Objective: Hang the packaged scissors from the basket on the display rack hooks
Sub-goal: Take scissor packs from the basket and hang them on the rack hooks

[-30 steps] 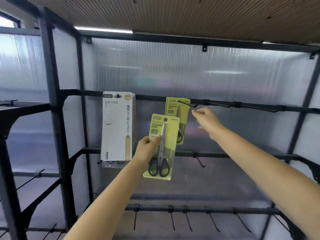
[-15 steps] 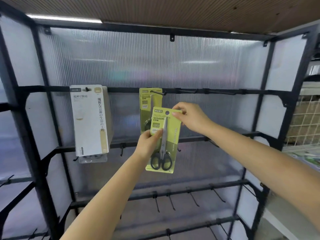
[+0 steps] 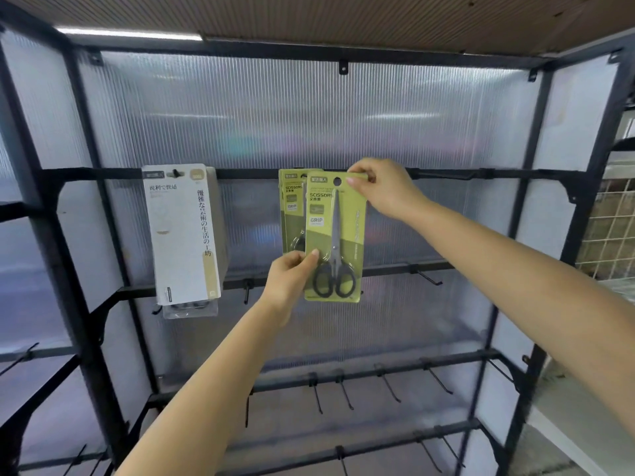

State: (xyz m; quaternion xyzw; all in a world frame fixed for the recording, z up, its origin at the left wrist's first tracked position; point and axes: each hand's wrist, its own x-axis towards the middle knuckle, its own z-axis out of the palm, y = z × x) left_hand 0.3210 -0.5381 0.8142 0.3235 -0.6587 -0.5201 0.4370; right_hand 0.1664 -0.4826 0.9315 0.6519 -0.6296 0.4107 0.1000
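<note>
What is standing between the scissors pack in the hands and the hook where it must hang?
Nothing visible blocks it. The held scissors pack is just in front of the hung scissors pack on the top bar. The right hand pinches its top corner; the left hand grips its lower edge.

The right hand [image 3: 385, 190] pinches the top right corner of a green scissors pack [image 3: 335, 237], its hang hole just left of the fingertips [image 3: 354, 182]. The left hand [image 3: 290, 280] pinches the lower left edge (thumb on front). Behind hangs a second pack [image 3: 290, 207] on the top rail [image 3: 446, 174].
</note>
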